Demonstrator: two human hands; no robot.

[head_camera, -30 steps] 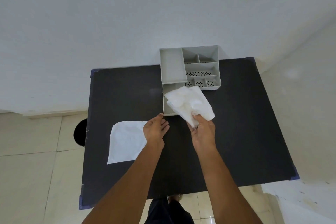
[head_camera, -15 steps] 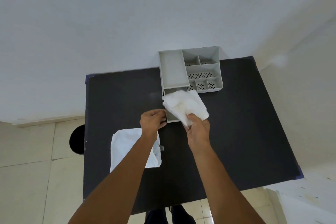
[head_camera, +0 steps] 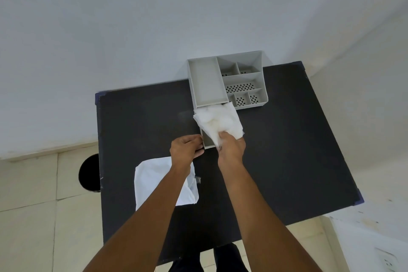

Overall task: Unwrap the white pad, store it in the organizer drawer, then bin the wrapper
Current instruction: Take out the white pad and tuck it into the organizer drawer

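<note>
A crumpled white pad (head_camera: 217, 121) lies over the pulled-out drawer (head_camera: 208, 140) of the grey organizer (head_camera: 227, 80) at the table's far edge. My right hand (head_camera: 230, 147) grips the pad's near corner and holds it down into the drawer. Curled fingers of my left hand (head_camera: 186, 148) hold the drawer's front left corner. The flat white wrapper (head_camera: 157, 181) rests on the black table (head_camera: 287, 161), partly under my left forearm.
The organizer has several small perforated compartments (head_camera: 241, 87) on its right side. A round black bin (head_camera: 89, 172) stands on the tiled floor by the table's left edge. A white wall rises right behind the table.
My left hand left the wrapper and took hold of the drawer's front. My right hand lowered the pad from above the drawer into it.
</note>
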